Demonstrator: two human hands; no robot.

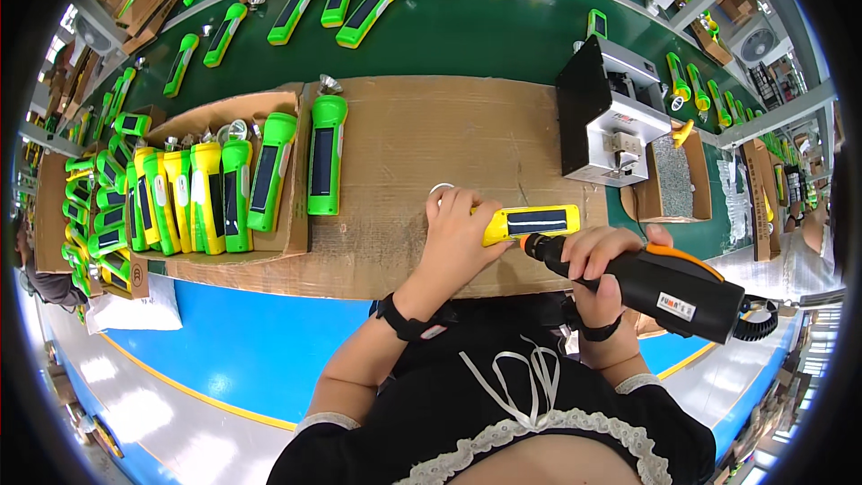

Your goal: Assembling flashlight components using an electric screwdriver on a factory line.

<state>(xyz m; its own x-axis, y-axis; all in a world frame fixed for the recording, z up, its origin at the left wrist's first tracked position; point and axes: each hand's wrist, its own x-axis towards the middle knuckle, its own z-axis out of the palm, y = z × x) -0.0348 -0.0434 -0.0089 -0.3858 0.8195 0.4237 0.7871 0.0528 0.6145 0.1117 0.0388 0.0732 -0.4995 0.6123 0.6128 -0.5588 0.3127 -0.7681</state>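
My left hand (458, 235) is closed around the head end of a yellow flashlight (532, 223), which lies sideways over the cardboard with its dark solar panel facing up. A black electric screwdriver (660, 287) with an orange lever is gripped in my right hand (600, 260). Its tip reaches the flashlight's near side by my left fingers; the exact contact spot is too small to make out. A green flashlight (326, 157) lies left of my hands, a loose reflector (329, 84) at its far end.
Several green and yellow flashlights fill a cardboard box (301, 216) at left. A black and silver machine (611, 117) stands at right, beside a small box of screws (672, 181). More flashlights lie on the green conveyor (467, 27) behind the cardboard sheet (431, 126).
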